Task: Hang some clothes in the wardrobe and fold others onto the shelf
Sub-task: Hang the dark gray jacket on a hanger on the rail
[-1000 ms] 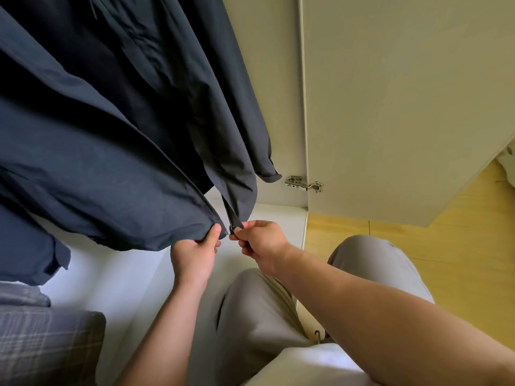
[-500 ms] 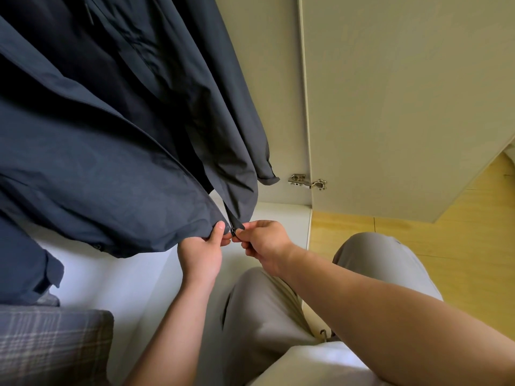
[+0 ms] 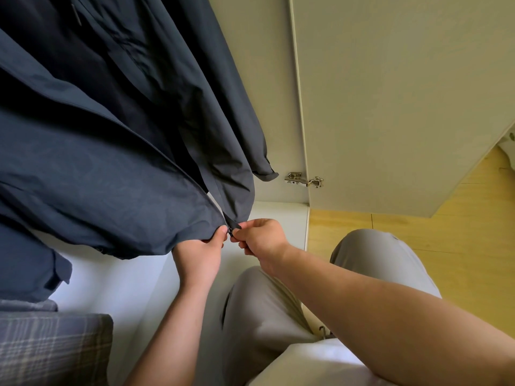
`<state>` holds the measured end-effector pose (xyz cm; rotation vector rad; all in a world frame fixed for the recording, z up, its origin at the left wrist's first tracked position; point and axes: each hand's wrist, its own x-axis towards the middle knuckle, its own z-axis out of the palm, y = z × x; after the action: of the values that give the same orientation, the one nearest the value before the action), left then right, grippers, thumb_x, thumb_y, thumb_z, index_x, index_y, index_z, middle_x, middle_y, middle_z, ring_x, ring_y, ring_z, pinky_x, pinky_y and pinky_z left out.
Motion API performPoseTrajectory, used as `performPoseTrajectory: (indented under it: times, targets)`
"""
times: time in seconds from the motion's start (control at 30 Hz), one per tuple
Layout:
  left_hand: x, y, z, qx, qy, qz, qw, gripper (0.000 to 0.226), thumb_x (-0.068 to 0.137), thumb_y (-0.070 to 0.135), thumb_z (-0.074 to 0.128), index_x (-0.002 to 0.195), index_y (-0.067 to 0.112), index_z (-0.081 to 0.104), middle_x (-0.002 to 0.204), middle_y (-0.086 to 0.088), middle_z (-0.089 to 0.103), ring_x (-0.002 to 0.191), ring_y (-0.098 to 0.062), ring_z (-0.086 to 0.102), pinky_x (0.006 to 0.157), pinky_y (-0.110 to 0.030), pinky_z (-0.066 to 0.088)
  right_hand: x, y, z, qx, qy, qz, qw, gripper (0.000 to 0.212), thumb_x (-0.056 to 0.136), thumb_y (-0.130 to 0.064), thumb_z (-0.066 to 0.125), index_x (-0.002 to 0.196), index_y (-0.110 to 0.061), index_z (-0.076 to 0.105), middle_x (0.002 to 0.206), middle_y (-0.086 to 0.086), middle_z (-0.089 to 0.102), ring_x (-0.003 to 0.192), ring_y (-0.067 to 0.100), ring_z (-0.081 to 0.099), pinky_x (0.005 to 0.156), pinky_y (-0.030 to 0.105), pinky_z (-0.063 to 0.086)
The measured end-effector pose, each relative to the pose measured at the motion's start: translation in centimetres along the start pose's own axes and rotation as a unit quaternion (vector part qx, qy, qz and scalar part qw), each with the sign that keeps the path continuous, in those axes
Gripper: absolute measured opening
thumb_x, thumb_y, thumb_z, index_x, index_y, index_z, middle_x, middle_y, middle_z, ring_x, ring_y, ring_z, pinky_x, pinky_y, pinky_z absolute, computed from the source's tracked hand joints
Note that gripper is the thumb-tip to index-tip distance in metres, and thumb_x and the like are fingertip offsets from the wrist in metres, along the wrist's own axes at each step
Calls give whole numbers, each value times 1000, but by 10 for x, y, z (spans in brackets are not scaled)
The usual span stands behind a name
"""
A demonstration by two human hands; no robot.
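Left grip [image 3: 198,256] at jacket [image 3: 106,185] hem

a home bedroom: wardrobe door [image 3: 390,93], hanging jacket [image 3: 111,121], wooden floor [image 3: 459,246].

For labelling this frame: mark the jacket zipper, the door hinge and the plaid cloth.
jacket zipper [image 3: 227,222], head view, on the teeth at the hem.
door hinge [image 3: 303,180], head view, on its metal arm.
plaid cloth [image 3: 50,349], head view, on its top face.

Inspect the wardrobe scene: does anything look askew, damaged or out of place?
Nothing looks damaged. The dark navy zip-up jacket hangs slanted only because the left hand and right hand pinch its hem at the zip, holding it forward.
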<state>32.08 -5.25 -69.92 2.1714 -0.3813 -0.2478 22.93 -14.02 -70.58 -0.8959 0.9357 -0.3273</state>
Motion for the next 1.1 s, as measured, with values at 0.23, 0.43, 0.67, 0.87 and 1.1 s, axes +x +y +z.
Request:
performPoseTrajectory:
  times: [0.23, 0.43, 0.67, 0.87, 1.1]
  targets:
    - [-9, 12, -1, 37, 51, 33, 997, 40, 80, 32, 81, 64, 9, 52, 67, 1, 54, 78, -26, 56, 69, -29, 39, -3, 0, 5, 7, 19, -4, 1000, 10, 86, -1, 67, 81, -10, 68, 67, 4, 69, 56, 14, 54, 57, 25, 45]
    - [-13, 11, 3, 2, 71, 58, 996, 35, 80, 26, 81, 66, 12, 52, 66, 7, 52, 77, -25, 55, 68, -28, 38, -4, -2, 7, 20, 24, -10, 999, 13, 85, 0, 67, 77, -9, 68, 67, 4, 68, 53, 13, 54, 56, 24, 46]
    - [2, -4, 3, -66, 9, -4, 998, 29, 74, 38, 81, 77, 12, 71, 79, 0, 73, 80, -23, 68, 74, -37, 53, -3, -2, 4, 38, 29, 1, 999, 9, 85, -1, 68, 81, -8, 68, 71, 7, 69, 57, 14, 56, 59, 26, 47]
    - [2, -1, 0, -58, -31, -8, 998, 24, 81, 28, 78, 69, 12, 65, 68, 0, 67, 73, -24, 63, 72, -36, 51, -2, -3, 4, 58, 21, 18, 998, 7, 86, 0, 68, 85, -7, 67, 72, 8, 69, 55, 13, 56, 58, 26, 48]
    - [11, -4, -1, -19, -65, 13, 998, 25, 82, 27, 79, 87, 7, 64, 84, -3, 64, 78, -21, 58, 66, -28, 40, 0, -11, 2, 43, 18, 30, 998, 12, 83, 4, 68, 83, -7, 64, 69, 11, 68, 49, 13, 56, 52, 25, 47]
